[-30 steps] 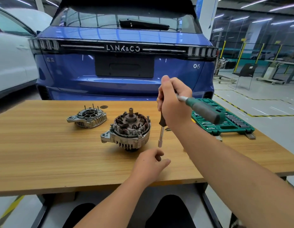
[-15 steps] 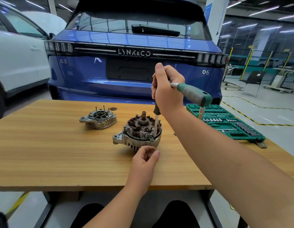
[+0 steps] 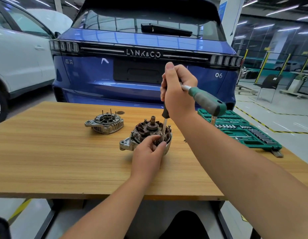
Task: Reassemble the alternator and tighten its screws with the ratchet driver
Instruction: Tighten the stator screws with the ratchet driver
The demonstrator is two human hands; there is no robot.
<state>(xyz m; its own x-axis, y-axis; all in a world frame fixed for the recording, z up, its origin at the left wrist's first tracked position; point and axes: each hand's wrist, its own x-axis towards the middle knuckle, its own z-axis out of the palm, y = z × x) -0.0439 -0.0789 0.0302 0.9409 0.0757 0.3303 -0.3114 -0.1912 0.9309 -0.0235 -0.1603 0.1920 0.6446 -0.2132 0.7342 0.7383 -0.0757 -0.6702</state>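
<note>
Just below the right hand's (image 3: 177,94) grip, a slim steel shaft (image 3: 164,126) runs straight down out of a black collar and ends at the near rim of the open alternator body (image 3: 146,137). That hand is wrapped tight around the head of the ratchet driver (image 3: 204,99), thumb raised on top, and the green-and-grey handle sticks out to the right of the grip, slanting downward over the socket case (image 3: 244,133). At the foot of the shaft, the left hand (image 3: 148,154) pinches its thumb and forefinger at the tip of the tool, right where it meets the alternator body; whatever small part sits between those fingertips is too hidden to name. The alternator body stands on the wooden surface (image 3: 63,161) with its copper windings and central shaft facing up, partly covered by the left hand on its near side. Left of and beyond both grips, well apart from them, the alternator's end cover (image 3: 105,123) lies on the surface with several thin studs pointing up, and a small dark disc (image 3: 120,112) rests just behind it. The green socket case lies open on the surface to the right of the grips, under the driver's handle. Beyond the surface's far edge stands the tail of a blue car (image 3: 142,69), and a white car (image 3: 20,62) is parked to its left.
</note>
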